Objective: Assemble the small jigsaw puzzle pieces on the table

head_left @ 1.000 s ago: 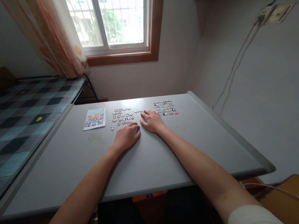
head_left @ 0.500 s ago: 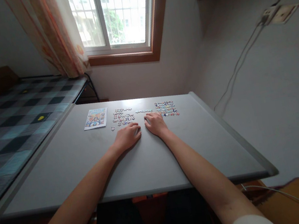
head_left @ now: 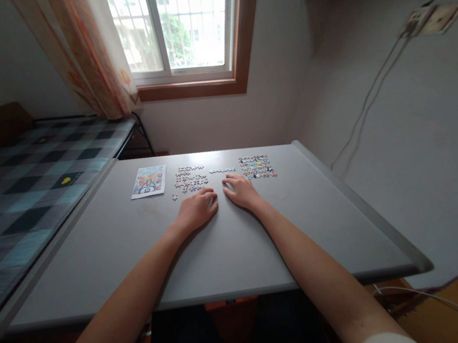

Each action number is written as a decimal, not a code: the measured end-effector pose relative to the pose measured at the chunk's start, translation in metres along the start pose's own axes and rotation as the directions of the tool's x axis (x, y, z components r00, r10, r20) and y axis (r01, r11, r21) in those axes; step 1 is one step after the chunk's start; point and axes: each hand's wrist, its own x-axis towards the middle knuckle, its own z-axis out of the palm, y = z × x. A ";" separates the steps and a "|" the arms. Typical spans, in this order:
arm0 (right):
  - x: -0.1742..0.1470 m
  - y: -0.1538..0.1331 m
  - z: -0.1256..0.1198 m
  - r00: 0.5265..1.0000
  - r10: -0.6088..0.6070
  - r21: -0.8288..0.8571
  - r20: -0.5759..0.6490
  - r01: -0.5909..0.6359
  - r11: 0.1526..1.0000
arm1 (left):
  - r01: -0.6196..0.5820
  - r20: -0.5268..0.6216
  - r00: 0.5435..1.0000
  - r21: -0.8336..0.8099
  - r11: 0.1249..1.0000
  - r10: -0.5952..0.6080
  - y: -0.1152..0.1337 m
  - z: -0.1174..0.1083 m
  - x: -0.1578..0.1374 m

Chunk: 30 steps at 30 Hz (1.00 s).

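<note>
On the grey table, my left hand [head_left: 197,209] rests palm down, loosely curved with fingers apart, just below a left group of jigsaw pieces [head_left: 191,182]. My right hand [head_left: 241,191] lies opposite it with fingers spread, holding nothing visible, close to a right group of jigsaw pieces [head_left: 258,168]. Between the two groups, beyond my fingertips, runs a short row of joined light-blue jigsaw pieces [head_left: 222,170]. One loose jigsaw piece [head_left: 174,197] sits apart at the lower left. A colourful printed picture sheet [head_left: 148,182] lies flat left of the pieces.
The table [head_left: 110,271] has a raised rim along its right side. A bed with a checked cover [head_left: 78,154] stands to the left. Behind are a window [head_left: 189,27] and a curtain [head_left: 85,61]. Cables [head_left: 367,97] hang from a wall socket at right.
The whole view has shifted slightly, so the scene sits a little further right. Both hands stay resting in nearly the same place, and the pieces look unmoved.
</note>
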 end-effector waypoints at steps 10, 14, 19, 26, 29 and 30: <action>0.000 0.000 0.000 1.000 0.003 0.007 0.001 -0.003 1.000 | 0.005 -0.002 1.000 -0.001 1.000 -0.005 0.001 0.000 0.000; 0.000 0.000 -0.001 1.000 -0.001 0.011 -0.004 0.001 1.000 | -0.014 -0.009 1.000 0.011 1.000 0.014 -0.002 0.002 0.000; 0.000 -0.001 -0.001 1.000 -0.002 0.017 -0.005 0.002 1.000 | -0.030 -0.017 0.999 0.011 0.999 0.030 -0.003 0.003 0.000; 0.000 0.000 -0.001 1.000 -0.001 0.020 -0.006 0.001 1.000 | 0.005 0.002 1.000 0.013 1.000 -0.005 -0.001 0.001 0.000; 0.000 0.000 0.000 1.000 -0.003 0.025 -0.009 0.003 1.000 | -0.001 -0.003 1.000 0.010 1.000 0.001 -0.001 0.001 0.000; 0.000 0.001 0.000 1.000 -0.004 0.026 -0.011 0.004 1.000 | -0.002 -0.003 1.000 0.010 1.000 0.002 -0.001 0.001 0.000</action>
